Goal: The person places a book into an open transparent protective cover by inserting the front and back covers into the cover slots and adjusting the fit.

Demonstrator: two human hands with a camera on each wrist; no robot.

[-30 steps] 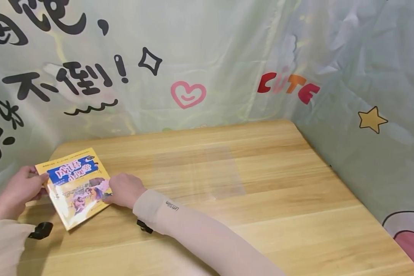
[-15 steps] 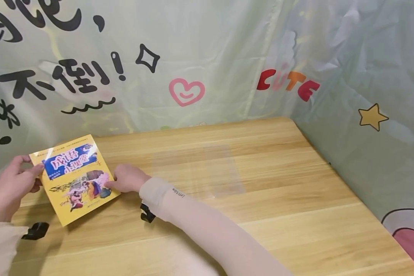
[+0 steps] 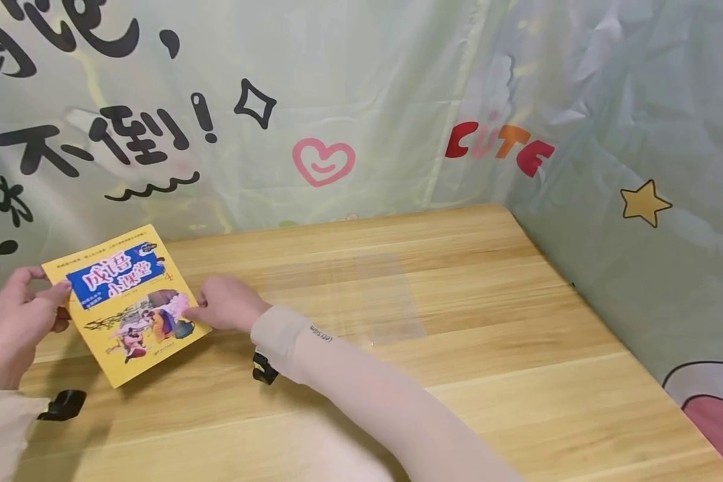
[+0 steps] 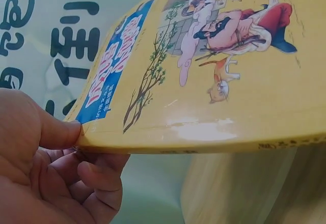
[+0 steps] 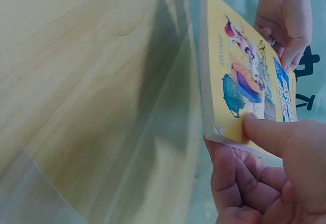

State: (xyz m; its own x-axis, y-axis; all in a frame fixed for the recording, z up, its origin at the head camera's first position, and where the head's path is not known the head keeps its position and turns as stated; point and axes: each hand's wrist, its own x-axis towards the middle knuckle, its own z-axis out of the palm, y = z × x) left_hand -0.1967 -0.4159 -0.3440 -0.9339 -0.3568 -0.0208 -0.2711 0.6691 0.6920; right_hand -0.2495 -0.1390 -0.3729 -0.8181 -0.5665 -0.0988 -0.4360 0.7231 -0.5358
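Observation:
A yellow paperback book with a blue title panel and painted figures is held up, tilted, over the left part of the table. My left hand pinches its left edge, the thumb on the cover and the other fingers beneath, as the left wrist view shows with the hand at the spine. On the opposite edge my right hand grips near the lower corner. In the right wrist view the right thumb lies on the cover and the curled fingers stay under the book.
A thin transparent sheet lies flat on the wooden table, right of the book. Printed fabric hangs behind the table and along its right side. Dark straps show at both wrists.
The book has risen off the table and turned its cover more toward the head camera, both hands still holding it. The right hand has moved slightly up with it.

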